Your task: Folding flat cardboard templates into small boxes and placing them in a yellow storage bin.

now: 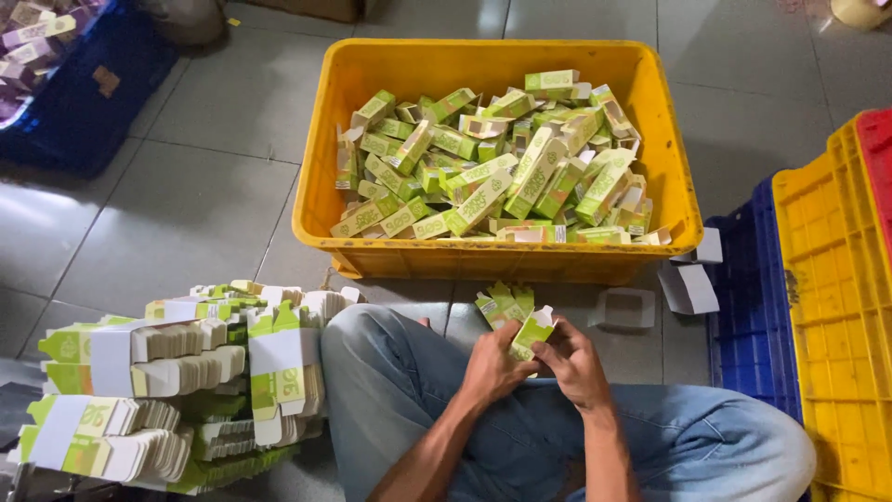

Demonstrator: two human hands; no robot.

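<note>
left hand (pixel 491 364) + right hand (pixel 569 363): both grips pinching small green carton (pixel 531 333) | yellow crate (pixel 372 65) at 12 o'clock | flat carton bundles (pixel 177 381) at 9 o'clock

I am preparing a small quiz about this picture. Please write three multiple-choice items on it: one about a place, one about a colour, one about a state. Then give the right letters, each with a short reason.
1. Where do the banded stacks of flat cartons lie?
A. on the floor beside the person's left knee
B. inside the yellow crate
C. on the blue crate at right

2. What colour is the crate with the loose folded boxes?
A. red
B. yellow
C. black

3. What is the state of the small green and white carton?
A. lying alone on the floor
B. lying in the crate
C. held between both hands

Answers:
1 A, the stacks sit on the tiles at lower left.
2 B, its walls are yellow.
3 C, the left hand and right hand both grip it.
</note>
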